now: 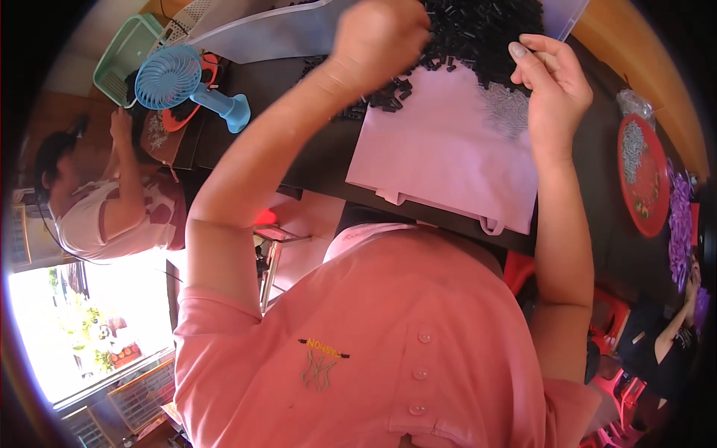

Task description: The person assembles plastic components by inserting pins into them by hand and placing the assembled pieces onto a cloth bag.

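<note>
A heap of small black tube-like pieces (478, 33) spreads over the far side of the table and onto a pink fabric bag (426, 142) lying flat in front of me. My left hand (385, 33) is above the heap's left part, fingers curled closed; what they hold, if anything, is hidden. At the heap's right edge, my right hand (556, 78) has its thumb and fingers drawn together in a pinch. Anything between those fingertips is too small to make out. Beside my right wrist, a patch of small silvery pieces (508, 110) rests on the bag.
A blue handheld fan (168, 77) and a green basket (123, 60) are at the left. On the right lies a red tray (644, 175) with silvery pieces, near purple bundles (680, 224). One person (112, 194) sits at the left; another (661, 336) is at the far right.
</note>
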